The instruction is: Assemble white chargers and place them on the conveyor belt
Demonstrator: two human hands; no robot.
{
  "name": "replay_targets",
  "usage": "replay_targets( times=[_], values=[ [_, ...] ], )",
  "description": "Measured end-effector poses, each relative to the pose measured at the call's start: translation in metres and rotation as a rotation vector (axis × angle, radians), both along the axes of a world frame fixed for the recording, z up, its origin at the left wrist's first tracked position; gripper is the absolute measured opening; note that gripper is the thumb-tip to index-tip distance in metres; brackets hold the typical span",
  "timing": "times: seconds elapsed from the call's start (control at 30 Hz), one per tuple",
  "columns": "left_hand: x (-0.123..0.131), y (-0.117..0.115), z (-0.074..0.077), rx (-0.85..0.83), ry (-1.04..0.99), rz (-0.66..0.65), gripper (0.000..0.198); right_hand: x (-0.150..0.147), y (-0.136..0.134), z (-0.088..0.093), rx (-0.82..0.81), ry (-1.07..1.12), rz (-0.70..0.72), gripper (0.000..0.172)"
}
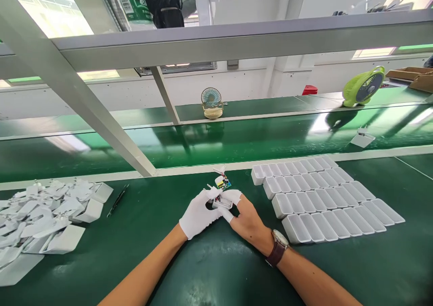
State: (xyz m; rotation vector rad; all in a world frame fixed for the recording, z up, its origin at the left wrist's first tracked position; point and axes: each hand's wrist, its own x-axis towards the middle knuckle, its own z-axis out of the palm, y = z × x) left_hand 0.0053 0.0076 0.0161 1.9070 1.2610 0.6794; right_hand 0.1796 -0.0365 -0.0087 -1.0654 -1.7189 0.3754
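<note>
My left hand (202, 212), in a white glove, closes around one side of a small white plastic casing (221, 202). From the other side, my right hand (248, 218) grips the same casing with its white-covered thumb and fingers. Dark and reddish parts show inside the casing; my fingers hide much of it. Just beyond my fingertips is a green circuit board (223, 183) with a yellow component and a white piece at its far end. Whether the board is joined to the casing by wires, I cannot tell.
Rows of white open-topped casings (321, 202) stand on the right. White plastic parts (40, 215) are heaped at the left, beside a black pen (117, 200). Behind the table runs a green conveyor belt (237, 143) carrying a white piece (363, 138). A slanted frame post (101, 116) rises at the left.
</note>
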Motion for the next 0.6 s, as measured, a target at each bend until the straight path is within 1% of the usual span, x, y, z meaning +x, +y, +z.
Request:
replay_targets(
  times=[0.1,0.17,0.2,0.27,0.33,0.43,0.5,0.6],
  values=[
    [0.000,0.001,-0.003,-0.018,-0.027,0.012,0.039,0.000,0.000,-0.002,0.033,-0.015,0.001,0.031],
    [0.000,0.001,-0.005,-0.076,-0.097,-0.016,0.044,0.000,0.000,-0.002,0.029,-0.036,0.007,0.026],
    [-0.001,0.001,-0.006,-0.101,-0.126,-0.043,0.043,0.000,0.000,-0.001,0.029,-0.053,0.012,0.025],
    [-0.006,0.004,-0.006,-0.137,-0.130,-0.078,0.037,-0.001,-0.002,0.001,0.044,-0.085,0.008,0.027],
    [-0.014,0.011,-0.004,-0.148,-0.128,-0.048,0.034,-0.002,-0.004,0.005,0.077,-0.114,-0.028,0.036],
    [-0.029,0.037,0.001,-0.094,-0.189,0.123,0.046,-0.004,-0.008,0.007,0.151,-0.162,-0.110,0.048],
    [-0.039,0.063,0.004,-0.001,-0.187,0.283,0.050,-0.005,-0.010,0.005,0.196,-0.200,-0.129,0.047],
    [-0.049,0.106,0.009,0.103,-0.139,0.515,0.044,-0.009,-0.013,-0.002,0.217,-0.257,-0.109,0.040]
  ],
)
